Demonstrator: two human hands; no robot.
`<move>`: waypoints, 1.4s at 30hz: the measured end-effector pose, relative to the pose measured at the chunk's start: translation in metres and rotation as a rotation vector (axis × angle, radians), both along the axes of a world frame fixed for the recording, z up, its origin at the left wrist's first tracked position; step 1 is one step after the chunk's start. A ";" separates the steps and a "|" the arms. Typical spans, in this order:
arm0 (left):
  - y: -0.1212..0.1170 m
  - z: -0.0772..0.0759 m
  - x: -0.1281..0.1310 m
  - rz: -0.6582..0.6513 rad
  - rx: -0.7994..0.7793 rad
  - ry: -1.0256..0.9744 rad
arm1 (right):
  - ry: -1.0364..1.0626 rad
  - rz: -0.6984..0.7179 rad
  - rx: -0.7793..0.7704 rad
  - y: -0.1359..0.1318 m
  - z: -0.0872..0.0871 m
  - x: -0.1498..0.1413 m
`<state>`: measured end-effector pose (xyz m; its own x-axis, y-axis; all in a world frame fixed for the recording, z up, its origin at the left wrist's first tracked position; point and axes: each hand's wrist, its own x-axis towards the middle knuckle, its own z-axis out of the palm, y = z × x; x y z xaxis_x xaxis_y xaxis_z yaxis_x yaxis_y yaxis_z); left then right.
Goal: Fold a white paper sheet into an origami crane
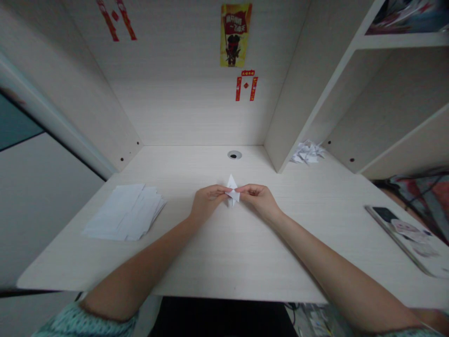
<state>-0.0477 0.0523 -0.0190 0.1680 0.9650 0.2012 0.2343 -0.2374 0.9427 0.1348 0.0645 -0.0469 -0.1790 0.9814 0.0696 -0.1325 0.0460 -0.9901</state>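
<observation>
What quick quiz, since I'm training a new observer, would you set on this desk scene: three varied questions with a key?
1. True or false: the left hand and right hand both touch the folded paper.
2. What lies left of both hands: (a) scissors, (b) white sheets, (c) a mug?
3. Fill in: the heap of paper pieces lies to the ____ of the round hole.
Key: 1 true; 2 b; 3 right.

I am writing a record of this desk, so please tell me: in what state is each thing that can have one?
Left hand: fingertips closed on the paper
Right hand: fingertips closed on the paper
Folded white paper: partly folded, pointed at top
White paper sheets: flat, loosely stacked, edges uneven
White paper pieces: heaped
Cable hole: partly open
</observation>
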 end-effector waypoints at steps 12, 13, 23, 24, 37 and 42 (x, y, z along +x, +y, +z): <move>0.001 0.000 -0.001 0.053 -0.034 0.043 | -0.075 -0.015 0.016 -0.001 0.001 0.001; 0.001 -0.001 -0.001 0.044 -0.058 0.005 | -0.076 -0.011 0.020 -0.001 0.002 0.001; 0.000 -0.001 0.003 0.051 -0.177 -0.131 | 0.023 -0.061 0.035 -0.005 0.006 -0.008; 0.000 -0.001 0.003 0.049 -0.178 -0.124 | 0.023 -0.063 0.045 -0.005 0.006 -0.008; 0.005 -0.011 0.004 -0.064 -0.218 -0.187 | -0.163 -0.067 0.194 -0.009 0.007 -0.007; 0.006 -0.011 0.004 -0.020 -0.215 -0.192 | -0.163 -0.047 0.185 -0.009 0.006 -0.009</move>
<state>-0.0434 0.0586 -0.0300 0.1659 0.9859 0.0220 0.0441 -0.0297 0.9986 0.1255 0.0557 -0.0408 -0.1565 0.9623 0.2224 0.0350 0.2305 -0.9725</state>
